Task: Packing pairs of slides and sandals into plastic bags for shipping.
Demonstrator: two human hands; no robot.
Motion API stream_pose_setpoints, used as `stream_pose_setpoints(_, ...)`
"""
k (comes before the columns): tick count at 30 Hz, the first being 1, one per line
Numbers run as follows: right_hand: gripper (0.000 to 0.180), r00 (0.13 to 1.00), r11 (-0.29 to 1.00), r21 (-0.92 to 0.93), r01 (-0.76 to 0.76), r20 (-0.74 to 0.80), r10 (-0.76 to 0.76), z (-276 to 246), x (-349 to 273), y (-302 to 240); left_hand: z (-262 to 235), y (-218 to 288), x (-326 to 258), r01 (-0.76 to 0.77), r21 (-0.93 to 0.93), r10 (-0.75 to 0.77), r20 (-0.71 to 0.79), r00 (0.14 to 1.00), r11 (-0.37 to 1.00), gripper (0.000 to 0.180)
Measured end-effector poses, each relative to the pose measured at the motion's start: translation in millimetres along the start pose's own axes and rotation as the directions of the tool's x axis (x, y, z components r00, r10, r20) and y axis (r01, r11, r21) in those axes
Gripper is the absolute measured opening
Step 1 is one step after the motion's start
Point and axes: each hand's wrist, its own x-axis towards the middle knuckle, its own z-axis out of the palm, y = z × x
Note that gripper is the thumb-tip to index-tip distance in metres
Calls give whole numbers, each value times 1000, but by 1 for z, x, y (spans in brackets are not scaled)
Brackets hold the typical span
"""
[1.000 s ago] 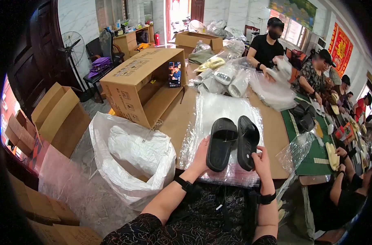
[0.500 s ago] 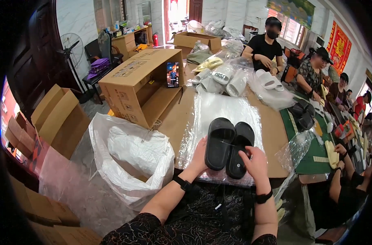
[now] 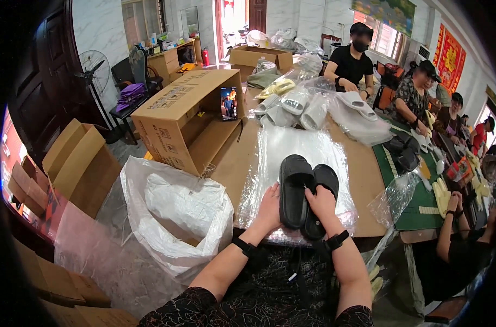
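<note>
A pair of black slide sandals (image 3: 302,191) lies on a stack of clear plastic bags (image 3: 291,150) on the brown table (image 3: 362,174) in front of me. The left sandal overlaps the right one. My left hand (image 3: 268,210) grips the near edge of the left sandal. The heel end of the right sandal is held by my right hand (image 3: 320,204). Both wrists wear black bands.
A big white sack (image 3: 177,212) stands open at my left. An open cardboard box (image 3: 188,120) with a phone (image 3: 229,103) leaning in it lies on the table's left. Bagged sandals (image 3: 297,101) pile up beyond. Several other people work along the right side.
The two sandals lay side by side, slightly apart; my hands have pushed them together so that the left one overlaps the right, and drawn them a little nearer to me.
</note>
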Motion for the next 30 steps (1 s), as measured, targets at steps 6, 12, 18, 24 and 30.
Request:
stream_pose_setpoints(6, 42, 992, 999, 30, 30, -125, -26, -2, -5, 13, 3, 1, -2, 16, 57, -16, 4, 1000, 998, 71)
stream_pose_setpoints(12, 47, 985, 996, -85, -28, -169, 13, -20, -33, 44, 3, 6, -3, 26, -15, -27, -79, 996, 1000, 59)
stream_pose_setpoints(18, 55, 992, 989, -139, -51, -120, 34, -22, -36, 37, 3, 4, -2, 33, 25, -31, -78, 996, 999, 57)
stream_pose_setpoints(24, 52, 983, 989, -139, -46, -181, 20, -9, -34, 53, 3, 6, -1, 42, 33, -40, -72, 997, 999, 57)
stream_pose_setpoints(30, 49, 970, 992, -115, -57, -242, 27, -14, -57, 58, 4, 7, -3, 27, 10, -26, -93, 995, 1000, 56)
